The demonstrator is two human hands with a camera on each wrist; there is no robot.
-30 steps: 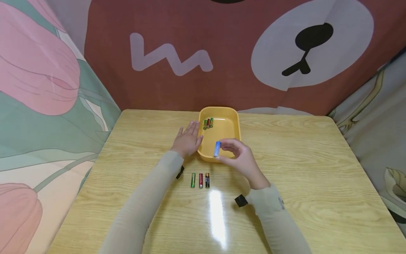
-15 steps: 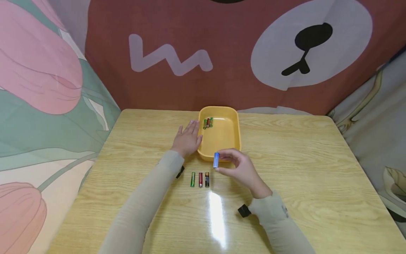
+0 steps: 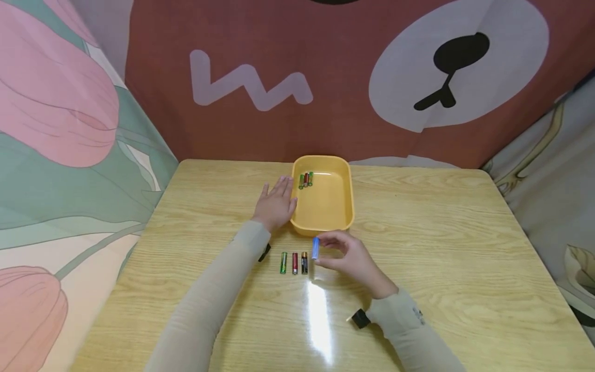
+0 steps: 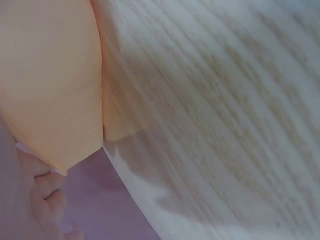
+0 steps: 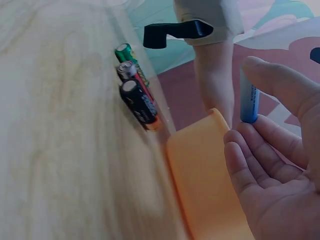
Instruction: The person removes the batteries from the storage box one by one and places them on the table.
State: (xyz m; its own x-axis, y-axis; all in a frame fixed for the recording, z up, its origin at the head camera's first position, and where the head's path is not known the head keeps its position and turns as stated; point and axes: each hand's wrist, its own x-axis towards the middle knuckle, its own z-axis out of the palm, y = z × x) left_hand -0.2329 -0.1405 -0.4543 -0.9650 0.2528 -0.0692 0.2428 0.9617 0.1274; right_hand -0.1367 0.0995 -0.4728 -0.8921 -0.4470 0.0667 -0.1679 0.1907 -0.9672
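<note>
A blue battery (image 3: 315, 248) is pinched by its two ends between the thumb and fingers of my right hand (image 3: 349, 258). In the right wrist view the blue battery (image 5: 248, 97) is off the table. Just left of it on the table lie a green battery (image 3: 283, 263), a red battery (image 3: 295, 263) and a black battery (image 3: 304, 263), side by side. My left hand (image 3: 274, 203) rests with straight fingers against the left side of a yellow tray (image 3: 350, 199). Inside the tray, two green batteries and a red battery (image 3: 306, 180) lie at the back left.
The wooden table (image 3: 427, 232) reaches to a brown printed cloth (image 3: 279, 134) behind the tray. Printed cloths also hang at both sides. A black strap end (image 3: 360, 319) sticks out from the right sleeve.
My right hand has carried the blue battery from over the tray's front part toward me, to the right of the black battery. The left hand has stayed at the tray.
</note>
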